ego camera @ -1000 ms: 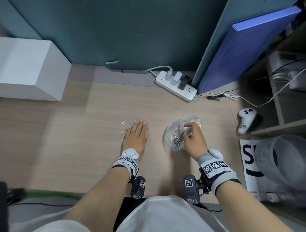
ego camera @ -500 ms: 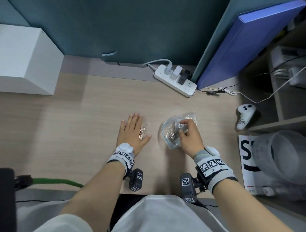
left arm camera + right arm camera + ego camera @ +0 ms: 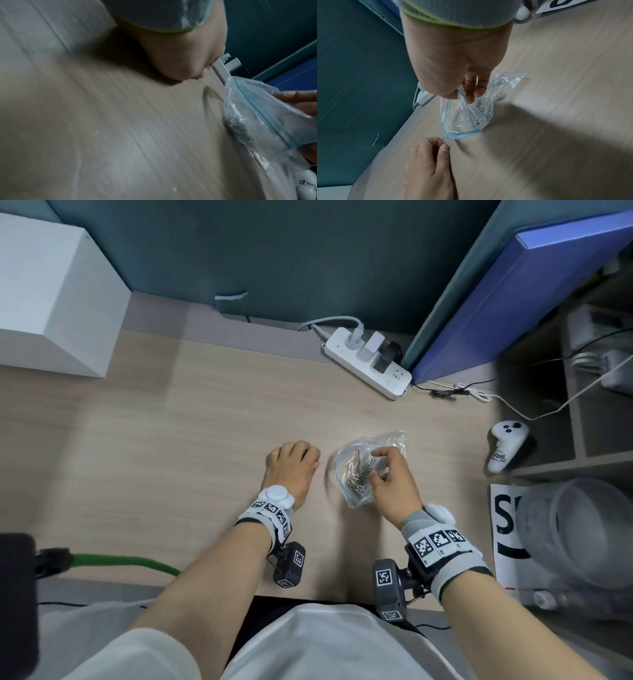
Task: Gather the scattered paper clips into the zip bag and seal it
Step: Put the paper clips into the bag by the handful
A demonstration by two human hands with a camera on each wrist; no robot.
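Observation:
A clear zip bag (image 3: 356,474) with a blue zip line lies on the wooden desk (image 3: 205,440), its mouth facing left. Several silver paper clips (image 3: 359,470) are inside it. My right hand (image 3: 376,463) pinches the bag's upper rim (image 3: 461,92) and holds the mouth apart. My left hand (image 3: 308,455) sits just left of the mouth with its fingers curled into a fist. In the right wrist view the left hand (image 3: 443,144) grips paper clips, and one clip (image 3: 444,138) sticks out beside the thumb. In the left wrist view the bag (image 3: 257,108) fills the right side.
A white power strip (image 3: 368,368) lies behind the bag, and a blue board (image 3: 513,302) leans at the back right. A white controller (image 3: 507,446), a printed sheet (image 3: 501,529) and a clear jar (image 3: 575,532) sit to the right. A white box (image 3: 51,302) stands far left.
My left hand lay flat over loose clips, slid them right toward the bag, and has now curled round them. The right hand has kept its hold on the bag's rim.

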